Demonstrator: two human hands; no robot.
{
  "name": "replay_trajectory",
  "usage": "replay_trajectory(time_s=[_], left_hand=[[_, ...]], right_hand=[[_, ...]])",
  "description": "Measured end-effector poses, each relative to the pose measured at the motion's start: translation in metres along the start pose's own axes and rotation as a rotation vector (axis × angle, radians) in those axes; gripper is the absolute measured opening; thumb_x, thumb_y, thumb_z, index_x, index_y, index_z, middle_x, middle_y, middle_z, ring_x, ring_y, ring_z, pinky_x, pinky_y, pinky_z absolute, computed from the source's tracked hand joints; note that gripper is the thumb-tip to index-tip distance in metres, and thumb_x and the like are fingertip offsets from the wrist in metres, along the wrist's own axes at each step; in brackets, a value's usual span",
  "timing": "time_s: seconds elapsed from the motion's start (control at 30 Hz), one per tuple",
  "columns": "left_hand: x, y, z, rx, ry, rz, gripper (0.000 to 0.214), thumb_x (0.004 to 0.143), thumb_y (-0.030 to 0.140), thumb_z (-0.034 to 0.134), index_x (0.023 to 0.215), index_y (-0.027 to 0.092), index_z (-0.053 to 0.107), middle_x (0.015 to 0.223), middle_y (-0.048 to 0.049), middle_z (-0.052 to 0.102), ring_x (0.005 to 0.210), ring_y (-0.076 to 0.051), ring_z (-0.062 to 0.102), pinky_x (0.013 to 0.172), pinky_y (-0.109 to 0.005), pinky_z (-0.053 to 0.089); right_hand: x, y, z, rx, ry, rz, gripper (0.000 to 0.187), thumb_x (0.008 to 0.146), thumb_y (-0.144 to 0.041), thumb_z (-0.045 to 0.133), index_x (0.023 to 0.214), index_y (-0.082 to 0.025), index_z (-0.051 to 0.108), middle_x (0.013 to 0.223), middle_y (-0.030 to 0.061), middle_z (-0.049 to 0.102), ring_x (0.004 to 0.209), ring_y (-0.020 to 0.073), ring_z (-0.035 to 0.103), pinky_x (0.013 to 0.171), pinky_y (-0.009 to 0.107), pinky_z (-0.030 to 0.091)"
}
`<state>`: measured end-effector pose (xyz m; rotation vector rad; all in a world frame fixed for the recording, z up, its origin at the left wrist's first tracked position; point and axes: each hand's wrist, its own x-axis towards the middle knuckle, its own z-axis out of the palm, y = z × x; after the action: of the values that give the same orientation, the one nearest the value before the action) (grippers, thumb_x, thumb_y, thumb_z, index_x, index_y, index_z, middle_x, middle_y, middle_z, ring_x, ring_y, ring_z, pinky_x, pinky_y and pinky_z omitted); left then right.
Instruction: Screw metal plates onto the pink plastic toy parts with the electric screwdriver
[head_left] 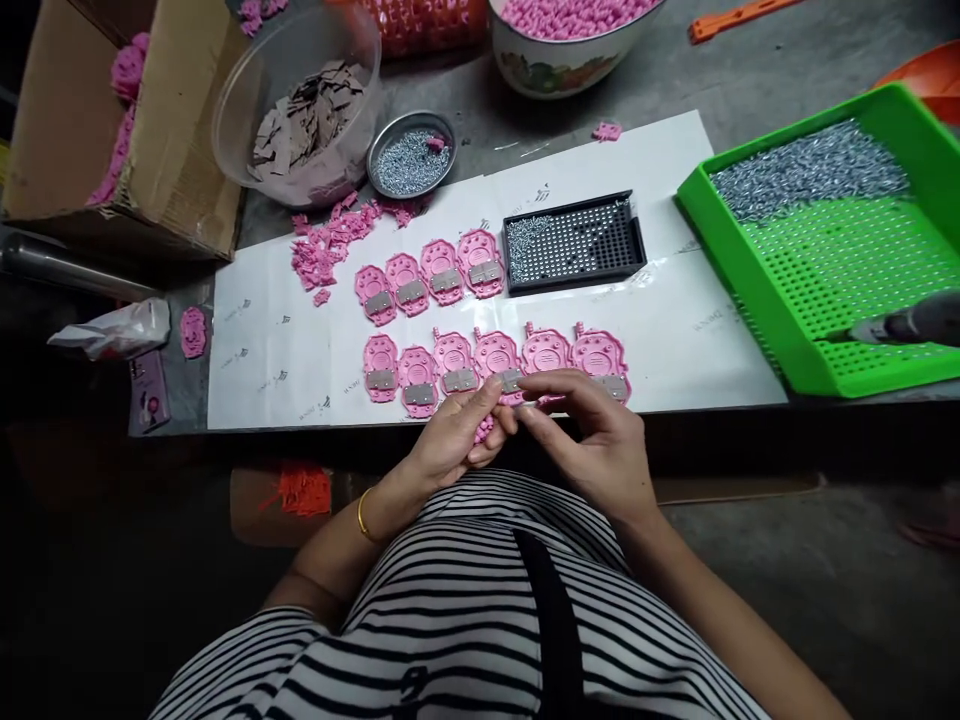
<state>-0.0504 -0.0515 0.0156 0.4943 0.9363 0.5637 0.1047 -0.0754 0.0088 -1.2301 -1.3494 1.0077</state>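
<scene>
Small pink plastic pieces [484, 428] lie in my left hand [466, 428], whose fingers curl round them at the table's near edge. My right hand [592, 430] is close beside it, thumb and forefinger bent toward each other by the left fingertips. Anything between those fingertips is too small to make out. Just beyond my hands stands a row of pink plastic casings [451, 355] with grey metal plates [459, 380] on their lower parts. My hands partly hide the casings on the right. Behind is a second, shorter row of similar casings [442, 265].
A black perforated tray [574, 280] and a green basket [750, 290] hold small metal parts; a dark tool [911, 322] reaches over the basket. Loose pink pieces [330, 245], a metal dish [375, 180], a clear tub [225, 120], a patterned bowl [551, 75] and a cardboard box [180, 130] stand further back.
</scene>
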Motion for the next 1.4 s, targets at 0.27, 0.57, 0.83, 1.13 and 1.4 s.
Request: replay_trajectory(time_s=[0.27,0.57,0.83,1.13,1.4], left_hand=[[0.003,-0.013,0.012,0.209,0.084,0.17,0.069,0.076,0.079,0.059,0.053,0.015,0.048,0.044,0.0039,0.04,0.033,-0.003,0.031,0.032,-0.017,0.019],[-0.008,0.03,-0.008,0.046,-0.025,0.185,0.063,0.075,0.069,0.071,0.053,0.016,0.044,0.046,0.0068,0.033,0.033,-0.001,0.024,0.033,-0.015,0.013],[-0.049,0.122,-0.152,0.176,0.813,0.636,0.052,0.089,0.052,0.065,0.059,0.017,0.041,0.046,0.0071,0.033,0.035,-0.003,0.028,0.033,-0.015,0.015],[-0.014,0.127,-0.19,0.665,0.855,0.501,0.053,0.073,0.061,0.073,0.055,0.017,0.05,0.043,0.0047,0.038,0.034,-0.005,0.028,0.035,-0.02,0.014],[0.016,0.178,-0.165,0.905,0.707,0.595,0.057,0.077,0.063,0.068,0.052,0.016,0.048,0.044,0.0037,0.037,0.043,-0.006,0.034,0.043,-0.02,0.027]], right_hand=[[0.0,0.001,0.0,0.069,-0.045,0.044,0.008,0.085,-0.021,0.07,0.093,-0.02,0.073,0.086,0.0023,0.07,0.08,0.0109,0.065,0.063,0.019,0.054],[0.016,0.008,-0.042,0.095,0.108,0.106,0.008,0.085,-0.022,0.071,0.093,-0.023,0.073,0.086,-0.0002,0.072,0.075,0.0085,0.066,0.07,0.019,0.055],[0.038,0.041,-0.092,-0.193,0.33,0.211,0.023,0.076,-0.039,0.077,0.092,-0.022,0.075,0.09,0.0041,0.073,0.072,0.017,0.067,0.07,0.033,0.057],[0.068,0.039,-0.066,-0.419,0.126,0.163,0.03,0.073,-0.048,0.068,0.086,-0.023,0.074,0.085,0.0054,0.073,0.067,0.0186,0.065,0.062,0.032,0.054],[0.11,0.02,-0.053,-0.536,0.05,0.046,0.035,0.075,-0.048,0.059,0.089,-0.02,0.074,0.085,0.0066,0.073,0.062,0.0162,0.063,0.064,0.032,0.054]])
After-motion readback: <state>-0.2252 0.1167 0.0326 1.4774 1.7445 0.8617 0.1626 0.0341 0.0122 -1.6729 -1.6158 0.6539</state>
